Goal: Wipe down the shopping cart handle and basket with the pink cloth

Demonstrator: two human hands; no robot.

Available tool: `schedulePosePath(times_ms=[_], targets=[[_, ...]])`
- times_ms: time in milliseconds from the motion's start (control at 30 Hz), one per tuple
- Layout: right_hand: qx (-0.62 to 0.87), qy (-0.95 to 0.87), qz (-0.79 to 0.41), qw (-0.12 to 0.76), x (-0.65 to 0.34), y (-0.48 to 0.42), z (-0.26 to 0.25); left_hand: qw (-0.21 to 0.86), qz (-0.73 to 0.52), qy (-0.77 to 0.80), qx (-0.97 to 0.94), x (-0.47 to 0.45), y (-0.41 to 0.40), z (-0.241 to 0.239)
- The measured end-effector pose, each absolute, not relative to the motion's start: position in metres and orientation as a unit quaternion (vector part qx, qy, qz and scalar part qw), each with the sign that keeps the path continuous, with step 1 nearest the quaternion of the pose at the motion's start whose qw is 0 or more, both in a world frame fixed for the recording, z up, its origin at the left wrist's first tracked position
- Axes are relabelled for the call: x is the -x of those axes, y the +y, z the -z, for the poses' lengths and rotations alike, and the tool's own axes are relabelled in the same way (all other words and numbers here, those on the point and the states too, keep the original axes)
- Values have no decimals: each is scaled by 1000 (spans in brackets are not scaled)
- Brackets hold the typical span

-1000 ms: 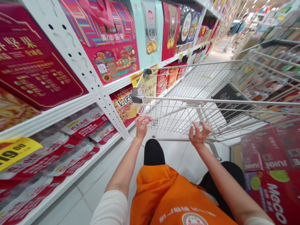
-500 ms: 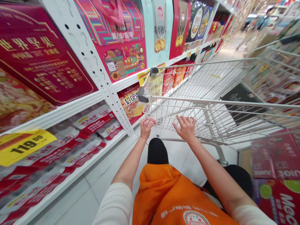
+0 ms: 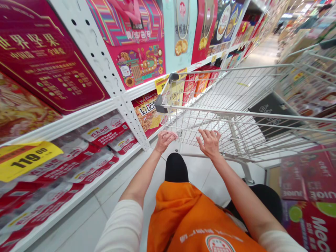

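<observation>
I see the shopping cart [image 3: 236, 114] — a silver wire-mesh basket with grey plastic corner caps — standing upright in the aisle, its left side just beside the white shelving [image 3: 86, 113], near end towards me.

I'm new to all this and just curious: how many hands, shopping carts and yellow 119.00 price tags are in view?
Hands: 2, the left hand and the right hand
Shopping cart: 1
Yellow 119.00 price tag: 1
Total: 4
</observation>
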State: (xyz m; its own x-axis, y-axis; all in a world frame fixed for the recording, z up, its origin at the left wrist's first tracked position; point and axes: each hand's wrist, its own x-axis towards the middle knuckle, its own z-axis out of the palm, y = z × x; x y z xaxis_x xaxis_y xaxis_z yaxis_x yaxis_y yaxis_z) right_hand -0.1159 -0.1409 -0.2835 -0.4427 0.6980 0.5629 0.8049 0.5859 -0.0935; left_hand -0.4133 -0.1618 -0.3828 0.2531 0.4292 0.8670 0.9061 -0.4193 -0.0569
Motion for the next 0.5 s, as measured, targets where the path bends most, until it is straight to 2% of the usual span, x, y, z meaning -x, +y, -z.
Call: schedulePosePath(times_ms=[233,500], targets=[[453,-841,82,284,114,-142,285,283,428,-465,722,408,-152,369],[439,-851,75,279,110,-145,281,234,427,-502,715,396,-171,380]])
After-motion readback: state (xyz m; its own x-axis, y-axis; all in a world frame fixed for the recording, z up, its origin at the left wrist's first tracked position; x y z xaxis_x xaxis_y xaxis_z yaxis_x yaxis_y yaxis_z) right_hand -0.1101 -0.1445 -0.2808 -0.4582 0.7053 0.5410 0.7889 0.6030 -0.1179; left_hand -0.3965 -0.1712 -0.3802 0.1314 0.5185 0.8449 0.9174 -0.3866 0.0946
